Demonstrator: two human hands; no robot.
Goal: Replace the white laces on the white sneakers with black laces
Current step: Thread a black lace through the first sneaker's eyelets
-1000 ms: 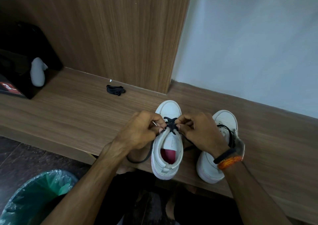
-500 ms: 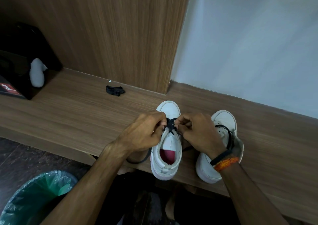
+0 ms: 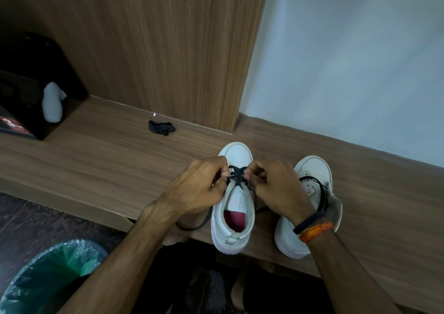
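Two white sneakers stand toe-away on a wooden bench (image 3: 101, 160). The left sneaker (image 3: 234, 220) has a black lace (image 3: 236, 175) crossed through its front eyelets. My left hand (image 3: 199, 188) pinches the lace at the shoe's left side; a loose end trails down past my wrist. My right hand (image 3: 276, 188) pinches the lace at the right side. The right sneaker (image 3: 310, 169) sits behind my right wrist with a black lace looped over its opening. A bundled black lace (image 3: 161, 128) lies on the bench further back.
A wooden panel (image 3: 168, 49) and a pale wall (image 3: 348, 61) rise behind the bench. A black box with a grey-white object (image 3: 52, 102) stands at the far left. A bin with a green liner (image 3: 50, 277) sits on the floor at lower left.
Both hands stay at the front eyelets of the left sneaker, fingers shifting slightly closer on the lace. The shoes have not moved.
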